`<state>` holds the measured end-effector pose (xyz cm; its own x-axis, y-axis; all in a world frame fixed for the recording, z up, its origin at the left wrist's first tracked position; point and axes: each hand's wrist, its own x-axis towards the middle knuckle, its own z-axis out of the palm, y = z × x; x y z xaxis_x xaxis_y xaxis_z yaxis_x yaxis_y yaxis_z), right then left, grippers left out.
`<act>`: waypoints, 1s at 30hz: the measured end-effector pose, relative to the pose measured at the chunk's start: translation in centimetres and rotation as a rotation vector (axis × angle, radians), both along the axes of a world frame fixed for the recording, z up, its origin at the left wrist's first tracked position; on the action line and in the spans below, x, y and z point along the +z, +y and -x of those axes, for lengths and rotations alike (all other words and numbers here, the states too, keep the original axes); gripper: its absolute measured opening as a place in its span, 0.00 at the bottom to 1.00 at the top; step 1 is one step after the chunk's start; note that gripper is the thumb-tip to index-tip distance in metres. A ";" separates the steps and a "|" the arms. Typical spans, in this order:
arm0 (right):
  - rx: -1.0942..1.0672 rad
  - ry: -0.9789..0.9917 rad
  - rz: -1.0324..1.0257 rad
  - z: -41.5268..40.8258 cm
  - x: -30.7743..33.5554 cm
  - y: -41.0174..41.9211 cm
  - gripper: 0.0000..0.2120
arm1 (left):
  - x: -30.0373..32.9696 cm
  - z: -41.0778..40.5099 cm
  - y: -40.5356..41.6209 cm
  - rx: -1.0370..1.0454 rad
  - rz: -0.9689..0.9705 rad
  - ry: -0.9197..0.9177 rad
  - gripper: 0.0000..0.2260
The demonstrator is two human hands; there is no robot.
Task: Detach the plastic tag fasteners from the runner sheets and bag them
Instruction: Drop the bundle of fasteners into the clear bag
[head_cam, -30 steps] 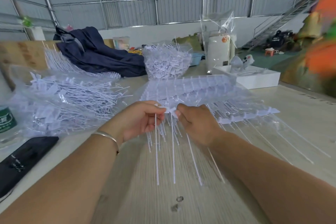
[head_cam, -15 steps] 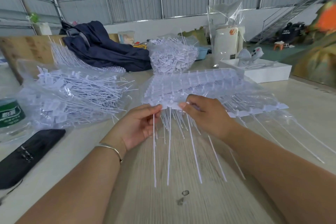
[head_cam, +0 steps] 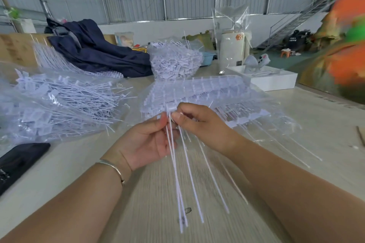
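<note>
A fastener (head_cam: 178, 163), its long axis running toward six o'clock, is pinched by the right hand (head_cam: 199, 122) at twelve o'clock of the left hand (head_cam: 146, 144), by which loose tails are held.

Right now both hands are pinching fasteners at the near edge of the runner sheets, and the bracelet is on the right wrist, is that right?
Not quite. The bracelet is on the left wrist, as the head view shows. The rest holds: the left hand and the right hand both pinch fasteners at the near edge of the runner sheets.
</note>
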<state>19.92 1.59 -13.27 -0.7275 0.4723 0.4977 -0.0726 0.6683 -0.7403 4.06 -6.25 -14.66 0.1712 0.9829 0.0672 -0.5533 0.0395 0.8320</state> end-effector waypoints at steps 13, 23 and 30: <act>-0.314 -0.093 -0.180 -0.2 -2.3 3.8 0.22 | 0.6 1.3 0.3 0.255 0.250 0.157 0.07; -0.368 -0.284 -0.088 0.0 -3.1 3.8 0.24 | 0.0 1.4 0.4 0.253 0.480 0.192 0.04; -0.328 -0.281 -0.109 0.2 -2.7 2.9 0.26 | 0.0 1.4 0.5 0.232 0.432 0.156 0.02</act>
